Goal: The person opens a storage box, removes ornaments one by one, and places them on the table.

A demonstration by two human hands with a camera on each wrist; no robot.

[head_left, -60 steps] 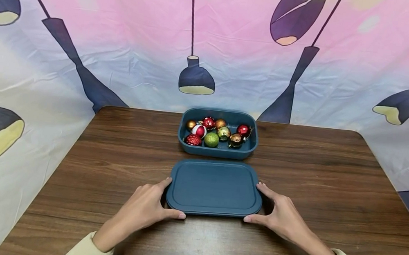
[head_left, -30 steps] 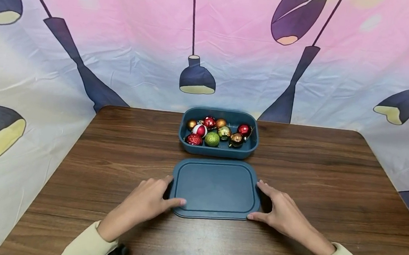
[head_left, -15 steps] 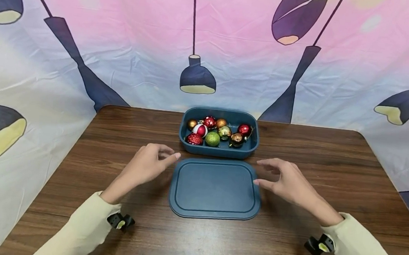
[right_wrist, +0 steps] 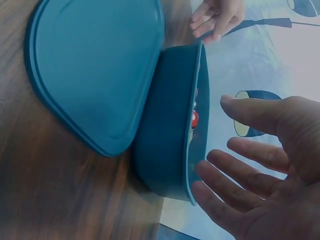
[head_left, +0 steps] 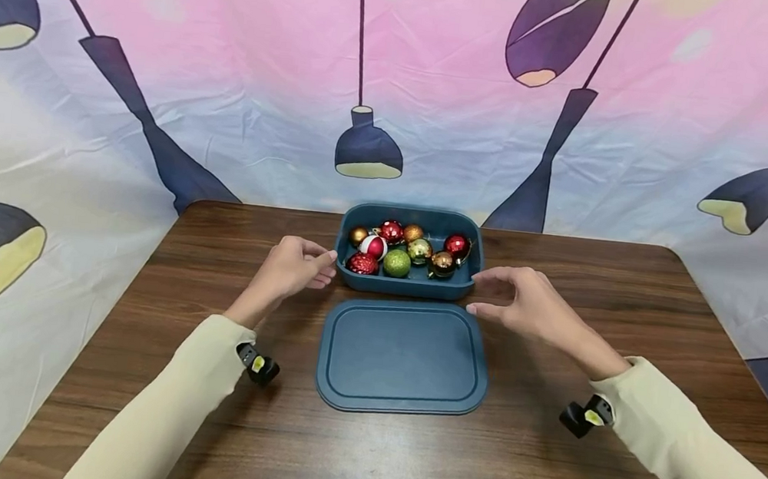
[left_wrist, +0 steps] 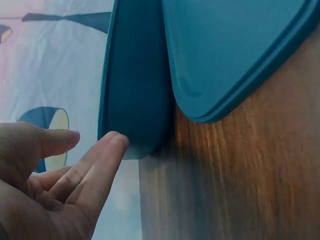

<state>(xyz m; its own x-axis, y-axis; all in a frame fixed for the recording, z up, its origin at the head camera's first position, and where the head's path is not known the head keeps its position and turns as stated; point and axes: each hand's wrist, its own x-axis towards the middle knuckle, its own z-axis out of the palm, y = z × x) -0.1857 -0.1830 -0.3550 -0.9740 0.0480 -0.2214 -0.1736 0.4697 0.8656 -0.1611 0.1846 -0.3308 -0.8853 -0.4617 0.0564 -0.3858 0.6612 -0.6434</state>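
A blue rectangular box (head_left: 407, 289) at the back of the table holds several Christmas baubles (head_left: 396, 263) in red, gold, green and striped white. Flat on the wood in front of it lies its blue lid (head_left: 403, 357). My left hand (head_left: 292, 268) is at the box's left end, fingertips right by the rim. At the right end my right hand (head_left: 520, 303) has its fingers spread, the fingertips close to the box wall. In the right wrist view, those fingers (right_wrist: 235, 185) are loosely extended with nothing between them and the thumb.
The brown wooden table (head_left: 390, 464) carries the box and lid near its middle. A patterned cloth (head_left: 266, 89) with printed lamps hangs just behind the table's far edge. Small black wrist cameras (head_left: 258, 365) sit at both sleeves.
Both hands let go of the lid, which was shifted slightly and now lies slightly askew. They have moved forward to the two ends of the box. The box and baubles stay put.
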